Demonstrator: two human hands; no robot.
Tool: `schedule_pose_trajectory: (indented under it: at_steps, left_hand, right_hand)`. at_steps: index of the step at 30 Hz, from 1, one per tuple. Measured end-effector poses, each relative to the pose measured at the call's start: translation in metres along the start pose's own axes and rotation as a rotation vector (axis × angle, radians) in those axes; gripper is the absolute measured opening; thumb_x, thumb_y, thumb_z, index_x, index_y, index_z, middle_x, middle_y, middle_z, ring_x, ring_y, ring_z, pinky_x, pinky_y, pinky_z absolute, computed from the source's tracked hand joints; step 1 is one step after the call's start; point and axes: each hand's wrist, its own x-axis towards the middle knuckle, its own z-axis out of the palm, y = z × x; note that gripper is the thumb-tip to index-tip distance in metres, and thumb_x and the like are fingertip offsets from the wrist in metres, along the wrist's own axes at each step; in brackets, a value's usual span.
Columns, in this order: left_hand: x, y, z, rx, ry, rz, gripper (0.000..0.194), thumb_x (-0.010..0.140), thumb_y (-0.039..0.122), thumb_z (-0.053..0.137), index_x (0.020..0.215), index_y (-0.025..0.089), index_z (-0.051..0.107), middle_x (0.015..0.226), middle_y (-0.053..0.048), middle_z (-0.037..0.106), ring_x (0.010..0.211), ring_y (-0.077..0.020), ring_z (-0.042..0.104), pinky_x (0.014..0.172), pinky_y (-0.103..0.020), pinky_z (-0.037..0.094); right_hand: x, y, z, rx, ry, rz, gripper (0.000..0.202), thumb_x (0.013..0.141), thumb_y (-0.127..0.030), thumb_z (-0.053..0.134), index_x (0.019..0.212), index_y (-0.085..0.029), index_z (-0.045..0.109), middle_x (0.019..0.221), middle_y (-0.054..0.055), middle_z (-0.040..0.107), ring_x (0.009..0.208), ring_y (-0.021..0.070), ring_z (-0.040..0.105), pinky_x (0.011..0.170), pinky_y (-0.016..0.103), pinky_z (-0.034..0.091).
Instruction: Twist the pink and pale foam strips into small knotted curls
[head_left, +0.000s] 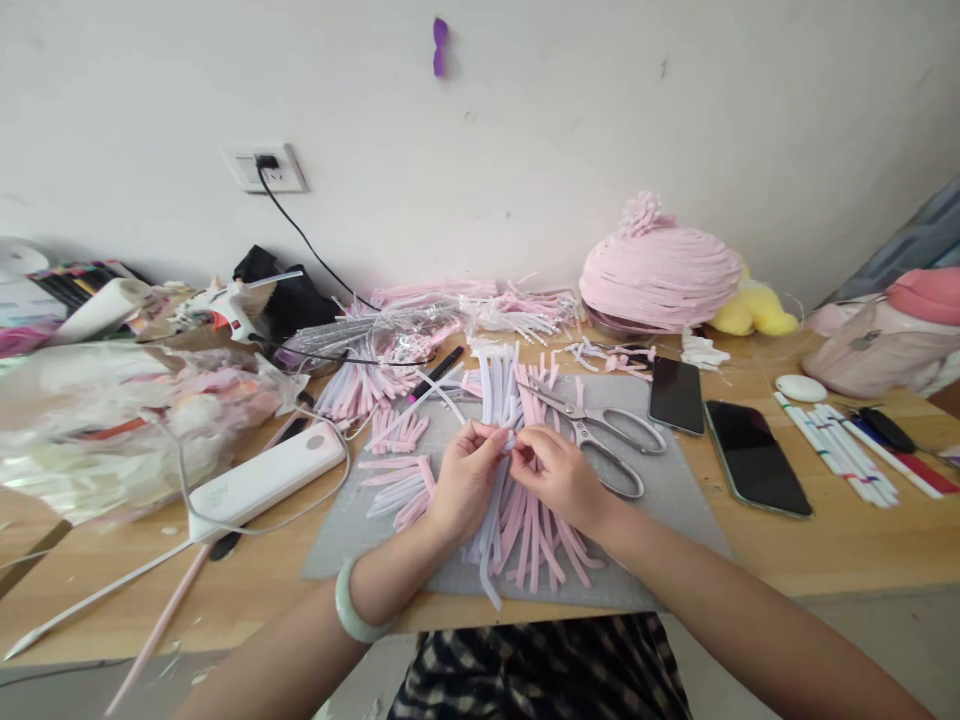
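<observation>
My left hand [472, 472] and my right hand [556, 472] meet over the middle of a grey cutting mat [679, 510]. Both are closed, fingertips pinching pale lavender pipe cleaners [491, 545] whose ends hang below the hands. Where the fingers join, the exact grip is partly hidden. Beneath and around them lie pink pipe cleaners [534, 540] in a fanned pile. More lavender pieces [495, 385] stick out just beyond the fingertips. Metal scissors [600, 425] rest with blades apart to the right of my right hand. Short folded pink and lavender pieces [409, 490] lie left of my left hand.
Two phones [757, 455] lie on the right, near several markers [836, 450]. A large pink dome [660, 275] stands at the back. On the left are a white power bank [266, 480] with a cable, a glue gun [236, 308] and plastic bags [135, 420].
</observation>
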Motion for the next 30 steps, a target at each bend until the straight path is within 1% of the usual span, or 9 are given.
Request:
schedule_pose_trajectory:
  at_steps: [5, 8, 14, 17, 18, 20, 23, 26, 30]
  left_hand:
    - [-0.001, -0.002, 0.001, 0.143, 0.056, 0.145, 0.015, 0.07, 0.02, 0.063, 0.066, 0.015, 0.049, 0.069, 0.003, 0.055, 0.068, -0.0078, 0.052, 0.069, -0.021, 0.04]
    - [-0.003, -0.001, 0.003, 0.203, 0.054, 0.204, 0.015, 0.069, 0.02, 0.063, 0.066, 0.016, 0.049, 0.07, 0.003, 0.054, 0.069, -0.0079, 0.051, 0.07, -0.021, 0.04]
    - [-0.006, -0.001, 0.006, 0.251, 0.021, 0.207, 0.016, 0.068, 0.021, 0.064, 0.067, 0.016, 0.049, 0.067, 0.004, 0.052, 0.065, -0.0083, 0.051, 0.066, -0.021, 0.041]
    - [-0.006, 0.001, 0.003, 0.278, 0.034, 0.206, 0.018, 0.067, 0.023, 0.065, 0.07, 0.017, 0.049, 0.069, 0.004, 0.054, 0.067, -0.0087, 0.052, 0.066, -0.021, 0.041]
    - [-0.005, 0.002, 0.001, 0.296, 0.033, 0.206, 0.018, 0.067, 0.023, 0.065, 0.072, 0.017, 0.049, 0.069, 0.004, 0.054, 0.067, -0.0089, 0.052, 0.066, -0.021, 0.041]
    - [-0.003, 0.005, -0.002, 0.333, -0.006, 0.18, 0.018, 0.068, 0.026, 0.064, 0.076, 0.017, 0.05, 0.069, 0.003, 0.056, 0.067, -0.0097, 0.054, 0.066, -0.022, 0.041]
    - [0.0, 0.007, -0.004, 0.374, -0.156, 0.073, 0.019, 0.07, 0.029, 0.063, 0.077, 0.017, 0.051, 0.067, 0.002, 0.057, 0.063, -0.0102, 0.054, 0.064, -0.023, 0.041]
    - [0.001, 0.009, -0.003, 0.407, -0.262, -0.028, 0.019, 0.068, 0.029, 0.064, 0.075, 0.016, 0.053, 0.066, 0.002, 0.057, 0.06, -0.0094, 0.053, 0.059, -0.022, 0.041]
    - [0.002, 0.011, -0.002, 0.423, -0.277, -0.079, 0.018, 0.066, 0.027, 0.066, 0.073, 0.015, 0.055, 0.066, 0.001, 0.058, 0.058, -0.009, 0.053, 0.057, -0.021, 0.04]
  right_hand:
    - [0.001, -0.001, 0.001, -0.027, 0.085, 0.066, 0.01, 0.073, -0.009, 0.046, 0.073, -0.019, 0.045, 0.065, 0.001, 0.051, 0.061, 0.0128, 0.051, 0.059, 0.024, 0.044]
    - [0.001, 0.0, 0.001, -0.001, 0.085, 0.091, 0.009, 0.073, -0.011, 0.047, 0.072, -0.019, 0.045, 0.065, 0.0, 0.051, 0.061, 0.0123, 0.051, 0.059, 0.023, 0.043]
    - [-0.001, -0.003, 0.001, 0.064, 0.061, 0.14, 0.005, 0.077, -0.015, 0.047, 0.074, -0.019, 0.048, 0.068, 0.002, 0.053, 0.064, 0.0133, 0.052, 0.061, 0.024, 0.043]
    - [0.003, -0.002, -0.003, 0.207, -0.021, 0.201, 0.006, 0.076, -0.017, 0.047, 0.073, -0.018, 0.052, 0.07, 0.003, 0.055, 0.066, 0.0141, 0.053, 0.062, 0.025, 0.043]
    - [0.005, -0.002, -0.006, 0.29, -0.063, 0.264, 0.007, 0.076, -0.019, 0.047, 0.072, -0.017, 0.053, 0.069, 0.003, 0.056, 0.064, 0.014, 0.053, 0.06, 0.025, 0.043]
    - [0.011, 0.001, -0.012, 0.502, -0.109, 0.47, 0.014, 0.077, -0.024, 0.046, 0.068, -0.017, 0.054, 0.064, 0.002, 0.055, 0.057, 0.013, 0.052, 0.054, 0.025, 0.042]
    - [0.018, 0.007, -0.02, 0.781, -0.068, 0.787, 0.024, 0.078, -0.036, 0.045, 0.069, -0.016, 0.055, 0.059, 0.0, 0.053, 0.046, 0.0098, 0.047, 0.044, 0.022, 0.038]
    - [0.022, 0.011, -0.024, 0.912, -0.14, 0.943, 0.024, 0.07, -0.039, 0.058, 0.07, -0.015, 0.058, 0.06, -0.002, 0.054, 0.045, 0.0072, 0.045, 0.041, 0.019, 0.034]
    - [0.022, 0.012, -0.022, 1.009, -0.191, 1.087, 0.02, 0.064, -0.032, 0.065, 0.073, -0.015, 0.059, 0.06, -0.003, 0.056, 0.044, 0.0059, 0.046, 0.04, 0.018, 0.032]
